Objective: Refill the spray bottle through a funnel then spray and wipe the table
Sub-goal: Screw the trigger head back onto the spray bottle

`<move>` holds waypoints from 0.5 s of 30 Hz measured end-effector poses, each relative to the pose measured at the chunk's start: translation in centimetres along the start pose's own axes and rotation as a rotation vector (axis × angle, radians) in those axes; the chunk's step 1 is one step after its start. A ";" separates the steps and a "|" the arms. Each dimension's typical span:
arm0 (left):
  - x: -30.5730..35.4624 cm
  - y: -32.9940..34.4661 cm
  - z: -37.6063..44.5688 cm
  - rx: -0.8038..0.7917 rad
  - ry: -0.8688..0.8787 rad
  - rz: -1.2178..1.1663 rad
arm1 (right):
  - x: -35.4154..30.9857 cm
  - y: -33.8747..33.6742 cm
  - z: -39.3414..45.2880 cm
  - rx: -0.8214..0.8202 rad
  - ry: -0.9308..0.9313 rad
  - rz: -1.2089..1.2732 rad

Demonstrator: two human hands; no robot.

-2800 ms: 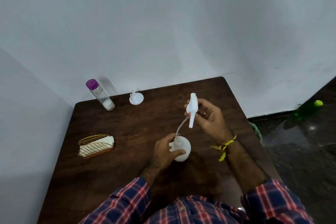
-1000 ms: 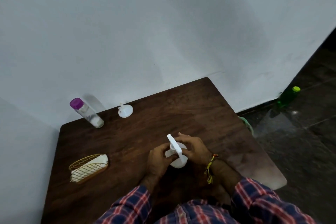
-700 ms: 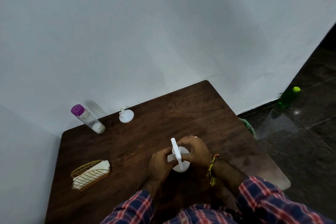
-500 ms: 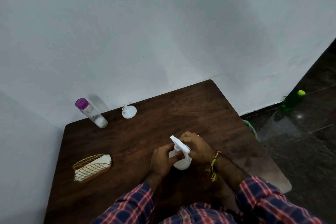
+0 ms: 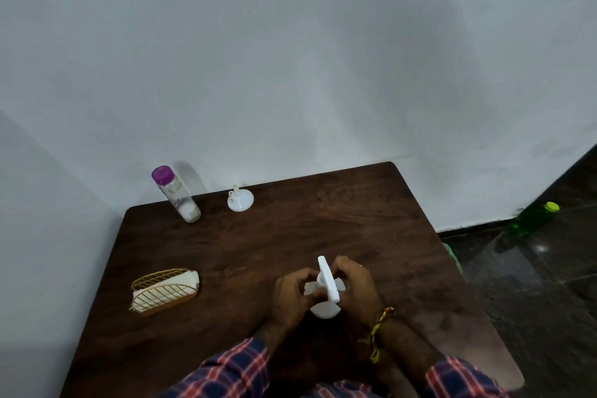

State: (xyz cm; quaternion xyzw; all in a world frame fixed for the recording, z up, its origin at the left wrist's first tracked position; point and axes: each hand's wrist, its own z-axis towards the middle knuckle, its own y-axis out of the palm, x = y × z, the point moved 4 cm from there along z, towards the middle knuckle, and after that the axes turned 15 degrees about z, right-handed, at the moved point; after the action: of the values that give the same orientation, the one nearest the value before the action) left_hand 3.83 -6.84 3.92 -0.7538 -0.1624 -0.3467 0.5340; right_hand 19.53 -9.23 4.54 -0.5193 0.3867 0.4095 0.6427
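Near the table's (image 5: 290,236) front centre, the white spray bottle (image 5: 324,308) is stood upright, clamped between the left hand (image 5: 290,296) on its body and the right hand (image 5: 355,287) on the spray head (image 5: 328,279). Funnel (image 5: 240,200) and purple-capped bottle (image 5: 176,194) are set well apart at the far edge; nothing lies between.

A plain room corner: wooden table (image 5: 290,236) against bare white walls (image 5: 290,58), dark floor (image 5: 549,284).
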 end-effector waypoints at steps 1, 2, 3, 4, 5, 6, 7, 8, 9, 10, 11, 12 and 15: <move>0.0 -0.1 -0.1 0.006 0.000 0.007 | 0.1 0.1 -0.1 -0.039 -0.004 -0.007; 0.1 -0.1 -0.1 0.012 -0.002 0.014 | 0.0 0.1 -0.3 -0.096 -0.010 -0.009; 0.0 -0.1 -0.1 0.021 -0.003 0.020 | -0.2 0.0 -0.4 -0.152 -0.025 0.001; -0.1 -0.1 -0.1 0.034 0.000 0.032 | -0.4 -0.1 -0.5 -0.192 -0.039 0.014; -0.3 0.0 0.0 0.039 0.008 0.049 | -0.6 -0.3 -0.5 -0.215 -0.054 0.029; -0.3 0.1 0.0 0.035 0.011 0.060 | -0.8 -0.5 -0.4 -0.234 -0.062 0.030; -0.2 0.1 0.0 0.029 0.005 0.070 | -1.0 -0.6 -0.3 -0.250 -0.074 0.022; -0.2 0.1 0.0 0.028 -0.004 0.081 | -1.1 -0.6 -0.2 -0.261 -0.079 0.011; -0.3 0.1 0.0 0.036 -0.007 0.095 | -1.3 -0.6 -0.2 -0.268 -0.079 0.014; -0.2 0.0 0.0 0.048 -0.002 0.103 | -1.3 -0.6 -0.3 -0.271 -0.071 0.031; -0.2 0.0 -0.1 0.057 0.008 0.106 | -1.2 -0.6 -0.6 -0.262 -0.063 0.057; -0.2 0.0 -0.1 0.060 0.018 0.101 | -1.0 -0.7 -1.0 -0.241 -0.049 0.087; -0.4 0.2 -0.2 0.043 0.013 0.083 | -0.4 -0.8 -2.0 -0.134 0.056 0.205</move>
State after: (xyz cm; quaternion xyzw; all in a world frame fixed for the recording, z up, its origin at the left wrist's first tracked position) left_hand 3.65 -7.05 3.56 -0.7460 -0.1349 -0.3254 0.5651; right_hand 20.00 -11.36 4.84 -0.5301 0.4272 0.4835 0.5501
